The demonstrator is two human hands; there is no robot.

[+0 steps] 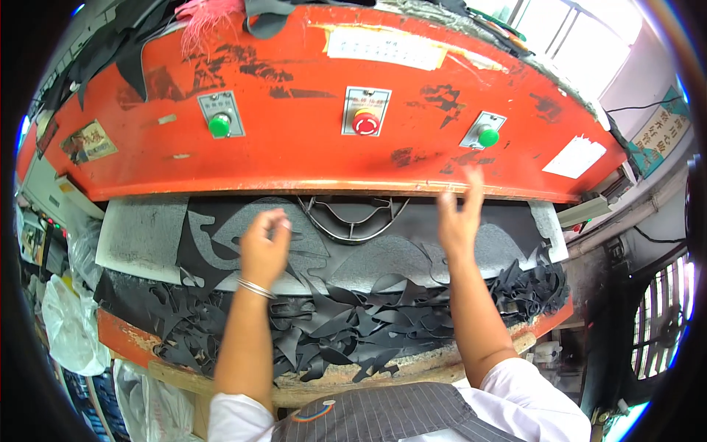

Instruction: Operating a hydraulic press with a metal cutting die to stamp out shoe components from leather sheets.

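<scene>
My left hand (266,243) is raised over the left part of the black sheet material (202,243), fingers loosely bent and apart, with nothing in it. A metal bangle circles that wrist. My right hand (462,214) reaches up close to the lower edge of the red press beam (294,158), its fingers spread and a little blurred, below the right green button (488,136). It holds nothing. Between my hands a curved metal cutting die (355,237) lies on the sheet, its far part hidden under the beam. Curved cut-outs in the sheet bare the pale cutting board (140,228).
Many dark offcuts (353,324) are heaped along the near edge. The beam also carries a red stop button (365,124) and a left green button (219,126). Clear plastic bags (74,324) hang at the left. A barred window (663,317) is at the right.
</scene>
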